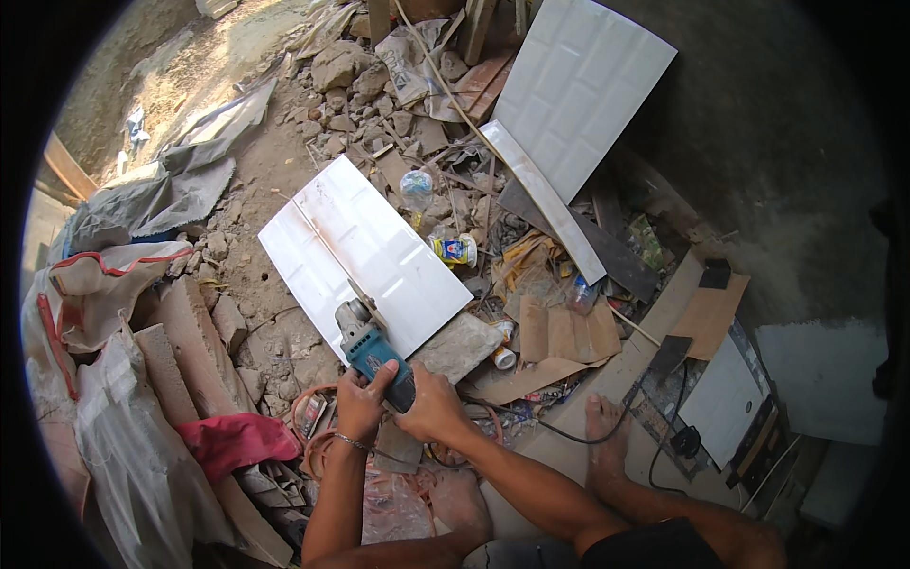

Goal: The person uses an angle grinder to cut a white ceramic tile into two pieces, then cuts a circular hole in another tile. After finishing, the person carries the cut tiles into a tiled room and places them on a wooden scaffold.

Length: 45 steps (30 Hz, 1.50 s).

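Observation:
A teal angle grinder (372,353) is gripped in both my hands. My left hand (362,403) is closed round its left side, thumb on top. Behind it, my right hand (431,403) wraps the dark rear of the body. The grinder's metal head and disc sit at the near edge of a white glossy tile (408,275) with a brick-like relief. A long narrow cut line runs up the tile from the disc, with reddish dust beside its far end. Whether the disc touches the tile here I cannot tell. The tile lies tilted on rubble.
Broken stones (346,71) and debris spread beyond the tile. Another large white tile (583,90) leans at the back right, with a narrow tile strip (545,204) before it. A black power cord (578,438) passes my bare foot (607,436). Sacks (137,446) and a red cloth (237,444) lie left.

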Each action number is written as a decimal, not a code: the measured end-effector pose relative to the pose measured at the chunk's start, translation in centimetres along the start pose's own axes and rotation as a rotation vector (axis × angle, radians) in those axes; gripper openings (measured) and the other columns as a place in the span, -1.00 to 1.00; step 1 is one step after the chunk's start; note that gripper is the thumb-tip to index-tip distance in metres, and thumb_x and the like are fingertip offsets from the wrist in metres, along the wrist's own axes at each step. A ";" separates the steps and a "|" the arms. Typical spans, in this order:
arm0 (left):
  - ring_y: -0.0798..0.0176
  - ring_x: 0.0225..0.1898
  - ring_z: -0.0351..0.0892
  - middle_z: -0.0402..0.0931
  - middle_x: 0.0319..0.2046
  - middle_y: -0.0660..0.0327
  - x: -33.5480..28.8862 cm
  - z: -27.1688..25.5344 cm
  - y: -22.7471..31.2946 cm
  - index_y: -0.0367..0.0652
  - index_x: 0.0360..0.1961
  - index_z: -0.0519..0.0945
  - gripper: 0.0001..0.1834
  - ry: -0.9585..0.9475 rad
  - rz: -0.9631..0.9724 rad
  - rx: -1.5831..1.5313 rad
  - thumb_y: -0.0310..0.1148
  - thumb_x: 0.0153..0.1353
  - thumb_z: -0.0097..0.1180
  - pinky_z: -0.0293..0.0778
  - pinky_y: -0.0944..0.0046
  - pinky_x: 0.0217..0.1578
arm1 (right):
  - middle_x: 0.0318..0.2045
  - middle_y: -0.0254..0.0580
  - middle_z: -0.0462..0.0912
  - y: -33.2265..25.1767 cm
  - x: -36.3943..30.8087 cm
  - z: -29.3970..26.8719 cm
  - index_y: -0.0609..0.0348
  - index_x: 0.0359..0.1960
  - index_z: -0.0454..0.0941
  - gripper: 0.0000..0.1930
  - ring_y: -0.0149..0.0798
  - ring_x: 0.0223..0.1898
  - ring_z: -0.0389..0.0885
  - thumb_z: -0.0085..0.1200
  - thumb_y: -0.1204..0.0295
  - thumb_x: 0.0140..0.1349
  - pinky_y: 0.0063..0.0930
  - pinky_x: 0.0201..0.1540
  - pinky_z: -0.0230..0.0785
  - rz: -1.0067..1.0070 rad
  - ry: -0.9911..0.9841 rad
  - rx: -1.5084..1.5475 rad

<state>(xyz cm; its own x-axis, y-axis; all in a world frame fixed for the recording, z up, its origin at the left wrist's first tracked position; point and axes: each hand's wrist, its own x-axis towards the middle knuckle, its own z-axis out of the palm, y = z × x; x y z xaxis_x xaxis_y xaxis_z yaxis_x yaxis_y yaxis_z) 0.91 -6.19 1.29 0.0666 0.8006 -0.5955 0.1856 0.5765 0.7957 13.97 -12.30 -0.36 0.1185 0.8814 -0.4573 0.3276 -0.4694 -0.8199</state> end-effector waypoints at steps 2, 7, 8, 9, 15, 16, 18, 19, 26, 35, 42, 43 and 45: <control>0.34 -0.25 0.66 0.70 -0.22 0.13 -0.1 0.0 -0.2 -0.41 -0.05 0.58 -0.58 -0.001 0.011 0.008 -0.30 0.26 0.44 0.57 0.35 -0.16 | -0.23 0.42 0.66 0.2 0.0 0.0 0.35 -0.06 0.38 -0.43 0.43 -0.10 0.65 0.34 0.41 -0.12 0.12 -0.03 0.54 -0.001 -0.006 0.004; 0.36 -0.26 0.65 0.70 -0.23 0.14 -0.1 0.0 -0.5 -0.40 -0.05 0.58 -0.58 -0.016 0.012 -0.004 -0.29 0.26 0.44 0.57 0.36 -0.17 | -0.20 0.43 0.65 0.6 -0.2 0.1 0.35 -0.04 0.38 -0.42 0.44 -0.10 0.65 0.35 0.40 -0.11 0.11 -0.02 0.55 0.008 -0.016 0.008; 0.36 -0.26 0.65 0.70 -0.23 0.15 -0.1 0.0 -0.6 -0.40 -0.05 0.58 -0.58 -0.021 0.017 -0.015 -0.29 0.26 0.44 0.56 0.36 -0.18 | -0.23 0.40 0.66 0.6 -0.2 0.1 0.35 -0.05 0.39 -0.41 0.43 -0.11 0.66 0.37 0.38 -0.12 0.10 -0.04 0.54 0.006 -0.004 0.001; 0.37 -0.26 0.65 0.70 -0.23 0.15 0.0 0.0 -0.7 -0.40 -0.05 0.58 -0.58 -0.023 0.011 -0.032 -0.29 0.26 0.44 0.56 0.36 -0.18 | -0.25 0.38 0.66 0.6 -0.2 0.2 0.35 -0.07 0.40 -0.41 0.41 -0.12 0.66 0.40 0.36 -0.13 0.08 -0.06 0.54 0.003 0.007 -0.004; 0.37 -0.28 0.65 0.70 -0.24 0.16 0.1 -0.1 -1.0 -0.39 -0.09 0.60 -0.61 -0.026 0.019 -0.015 -0.29 0.26 0.43 0.56 0.36 -0.19 | -0.22 0.37 0.66 0.5 -0.5 -0.1 0.34 -0.06 0.41 -0.40 0.39 -0.09 0.65 0.42 0.34 -0.13 0.07 -0.02 0.53 0.002 0.003 -0.006; 0.41 -0.36 0.59 0.68 -0.29 0.20 0.0 0.0 -1.0 -0.35 -0.10 0.59 -0.62 -0.035 0.045 -0.014 -0.27 0.26 0.43 0.48 0.40 -0.30 | -0.21 0.37 0.66 0.5 -0.5 -0.2 0.33 -0.05 0.41 -0.40 0.39 -0.08 0.64 0.41 0.34 -0.13 0.08 -0.01 0.52 -0.008 0.003 -0.010; 0.49 -0.51 0.48 0.64 -0.37 0.29 -0.3 0.3 -1.2 -0.29 -0.14 0.57 -0.63 -0.037 0.063 -0.018 -0.23 0.28 0.42 0.33 0.46 -0.52 | -0.20 0.41 0.65 0.6 -0.7 -0.2 0.35 -0.03 0.39 -0.40 0.43 -0.08 0.64 0.37 0.38 -0.11 0.10 -0.01 0.53 -0.030 0.011 0.009; 0.50 -0.52 0.47 0.64 -0.38 0.30 -0.4 0.4 -1.3 -0.29 -0.14 0.57 -0.63 -0.030 0.073 -0.027 -0.23 0.28 0.42 0.31 0.46 -0.53 | -0.19 0.43 0.65 0.7 -0.8 -0.2 0.36 -0.02 0.38 -0.41 0.45 -0.08 0.64 0.35 0.40 -0.10 0.12 -0.01 0.53 -0.042 0.014 0.019; 0.32 -0.24 0.67 0.70 -0.21 0.11 -0.9 0.4 -1.3 -0.42 -0.07 0.59 -0.58 -0.028 0.029 -0.006 -0.31 0.24 0.44 0.59 0.33 -0.14 | -0.19 0.42 0.65 1.3 -1.4 -0.1 0.37 0.01 0.39 -0.41 0.44 -0.08 0.63 0.33 0.41 -0.08 0.12 -0.01 0.52 -0.033 0.006 0.049; 0.29 -0.18 0.68 0.69 -0.17 0.07 -1.8 0.8 -1.2 -0.46 -0.01 0.55 -0.54 -0.025 0.004 -0.010 -0.32 0.26 0.44 0.60 0.30 -0.09 | -0.19 0.43 0.65 1.4 -2.1 -0.6 0.38 0.01 0.39 -0.41 0.43 -0.07 0.64 0.30 0.43 -0.10 0.10 0.00 0.52 0.007 -0.005 0.052; 0.29 -0.18 0.67 0.69 -0.17 0.07 -2.1 1.0 -1.3 -0.46 -0.02 0.54 -0.56 -0.028 -0.019 0.002 -0.34 0.26 0.43 0.59 0.30 -0.08 | -0.20 0.42 0.66 1.2 -2.5 -1.0 0.38 -0.02 0.40 -0.42 0.43 -0.09 0.65 0.32 0.41 -0.10 0.10 -0.03 0.53 0.014 -0.024 0.044; 0.28 -0.18 0.67 0.69 -0.17 0.07 -2.1 1.0 -1.3 -0.46 -0.02 0.54 -0.56 -0.039 0.002 -0.009 -0.34 0.26 0.43 0.59 0.30 -0.08 | -0.21 0.42 0.66 1.1 -2.6 -1.1 0.39 -0.03 0.39 -0.43 0.42 -0.09 0.65 0.32 0.41 -0.10 0.10 -0.03 0.53 0.028 -0.030 0.041; 0.28 -0.18 0.67 0.69 -0.17 0.07 -2.2 1.1 -1.5 -0.46 -0.03 0.54 -0.56 -0.029 -0.025 -0.004 -0.34 0.26 0.43 0.59 0.30 -0.08 | -0.22 0.42 0.66 0.9 -2.9 -1.3 0.39 -0.03 0.39 -0.43 0.42 -0.11 0.66 0.32 0.41 -0.10 0.10 -0.04 0.54 0.034 -0.022 0.035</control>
<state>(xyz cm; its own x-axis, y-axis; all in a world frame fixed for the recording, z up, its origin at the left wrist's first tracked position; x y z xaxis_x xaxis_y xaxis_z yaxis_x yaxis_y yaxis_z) 1.54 -8.94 1.29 0.0902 0.7809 -0.6181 0.1833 0.5970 0.7810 15.16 -15.20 0.63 0.1080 0.8637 -0.4924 0.2912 -0.5010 -0.8150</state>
